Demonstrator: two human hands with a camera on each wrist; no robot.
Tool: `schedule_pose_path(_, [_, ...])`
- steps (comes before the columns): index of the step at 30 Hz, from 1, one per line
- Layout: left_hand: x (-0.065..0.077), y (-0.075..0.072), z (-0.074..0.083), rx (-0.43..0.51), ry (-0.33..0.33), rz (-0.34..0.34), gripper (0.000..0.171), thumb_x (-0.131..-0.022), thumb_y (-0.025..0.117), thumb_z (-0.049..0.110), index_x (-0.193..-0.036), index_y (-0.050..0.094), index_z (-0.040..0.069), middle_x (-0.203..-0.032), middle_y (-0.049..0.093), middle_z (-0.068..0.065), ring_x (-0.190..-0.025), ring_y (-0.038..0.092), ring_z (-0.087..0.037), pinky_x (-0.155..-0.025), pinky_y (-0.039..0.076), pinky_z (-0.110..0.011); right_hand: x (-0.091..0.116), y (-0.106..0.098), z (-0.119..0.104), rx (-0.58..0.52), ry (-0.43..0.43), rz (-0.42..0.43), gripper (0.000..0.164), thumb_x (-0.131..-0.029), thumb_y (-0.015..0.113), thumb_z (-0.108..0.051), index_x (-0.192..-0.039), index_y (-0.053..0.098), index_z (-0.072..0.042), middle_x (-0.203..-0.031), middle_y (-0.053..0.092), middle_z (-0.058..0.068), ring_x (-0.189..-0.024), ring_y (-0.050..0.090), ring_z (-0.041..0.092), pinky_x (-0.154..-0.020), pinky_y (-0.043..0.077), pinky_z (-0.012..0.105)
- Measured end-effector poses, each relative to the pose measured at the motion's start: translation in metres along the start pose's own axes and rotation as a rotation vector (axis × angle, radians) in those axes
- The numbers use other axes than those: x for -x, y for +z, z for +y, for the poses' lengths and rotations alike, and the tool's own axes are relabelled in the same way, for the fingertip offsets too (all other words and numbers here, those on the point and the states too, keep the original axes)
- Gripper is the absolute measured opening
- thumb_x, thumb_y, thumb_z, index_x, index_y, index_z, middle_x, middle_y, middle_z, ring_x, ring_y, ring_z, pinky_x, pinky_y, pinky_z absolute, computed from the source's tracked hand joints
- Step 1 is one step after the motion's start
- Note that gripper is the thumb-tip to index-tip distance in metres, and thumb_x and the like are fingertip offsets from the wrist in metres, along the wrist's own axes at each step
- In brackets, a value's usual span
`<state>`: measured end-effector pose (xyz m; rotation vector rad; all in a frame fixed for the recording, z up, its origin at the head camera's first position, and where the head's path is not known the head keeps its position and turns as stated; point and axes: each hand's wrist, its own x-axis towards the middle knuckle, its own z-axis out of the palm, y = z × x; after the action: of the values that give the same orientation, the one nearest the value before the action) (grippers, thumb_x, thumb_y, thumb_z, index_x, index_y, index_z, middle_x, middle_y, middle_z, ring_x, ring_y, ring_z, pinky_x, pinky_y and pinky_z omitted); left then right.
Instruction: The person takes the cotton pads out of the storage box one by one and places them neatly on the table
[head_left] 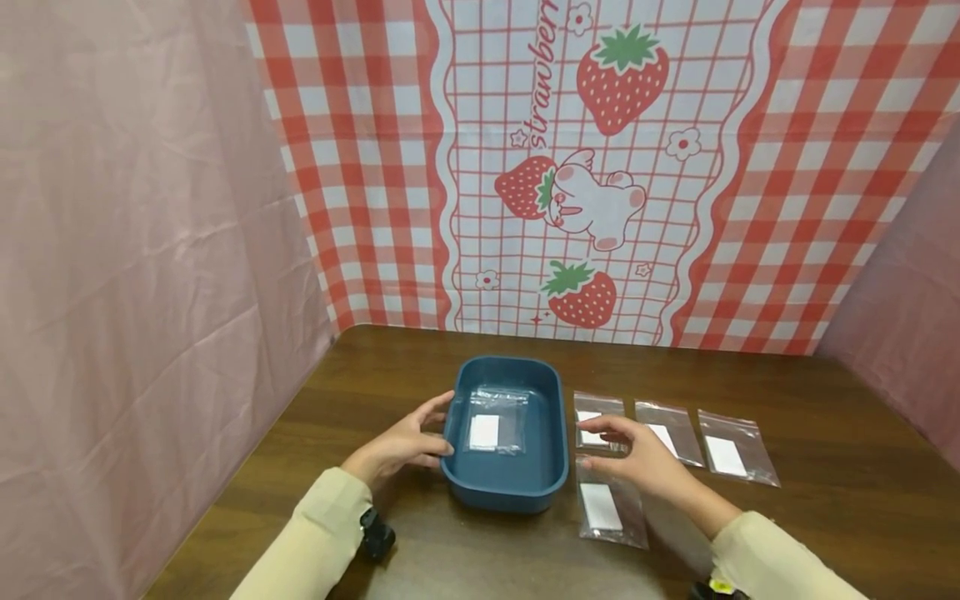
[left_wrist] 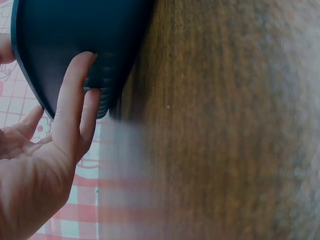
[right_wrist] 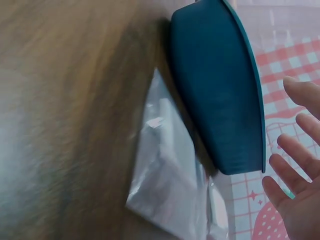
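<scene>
A dark blue rectangular bin (head_left: 510, 492) stands on the table, with a clear zip bag (head_left: 512, 425) holding a white card inside it. My left hand (head_left: 408, 437) touches the bin's left side, its fingers extended along the outer wall in the left wrist view. My right hand (head_left: 637, 454) hovers right of the bin with fingers spread and nothing held. Below and beside it lie more zip bags with white cards: a near one (head_left: 630, 517), one partly hidden by the fingers (head_left: 592, 402), another behind the hand (head_left: 682, 425), and one farthest right (head_left: 757, 458).
The brown wooden table (head_left: 847, 517) carries everything. A checked strawberry-print cloth (head_left: 375, 208) hangs behind its far edge, and a pink curtain (head_left: 150, 250) hangs at the left.
</scene>
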<state>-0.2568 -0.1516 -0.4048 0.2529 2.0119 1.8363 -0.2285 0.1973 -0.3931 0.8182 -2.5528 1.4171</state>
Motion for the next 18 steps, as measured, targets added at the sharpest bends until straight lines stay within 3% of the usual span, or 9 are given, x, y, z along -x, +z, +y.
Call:
schedule_pose_path(12, [-0.001,-0.001,-0.001,0.003,0.010,-0.003,0.088,-0.075,0.065,-0.005,-0.149,0.022,0.017,-0.138,0.030,-0.024,-0.098,0.058,-0.030,-0.070,0.054,-0.041,-0.027,0.004,-0.006,-0.106,0.066,0.019,0.046,-0.076,0.077,-0.020,-0.115,0.061,-0.002,-0.117,0.060,0.014,-0.108,0.053,0.037,-0.088,0.043,0.053])
schedule_pose_path(18, [-0.002,-0.002,-0.002,-0.001,0.010,0.003,0.088,-0.074,0.065,-0.005,-0.148,0.023,0.018,-0.138,0.031,-0.023,-0.099,0.058,-0.030,-0.069,0.054,-0.041,-0.040,0.008,-0.009,-0.112,0.056,0.014,0.044,-0.077,0.076,-0.021,-0.115,0.061,-0.006,-0.115,0.062,0.012,-0.107,0.056,0.034,-0.087,0.047,0.043])
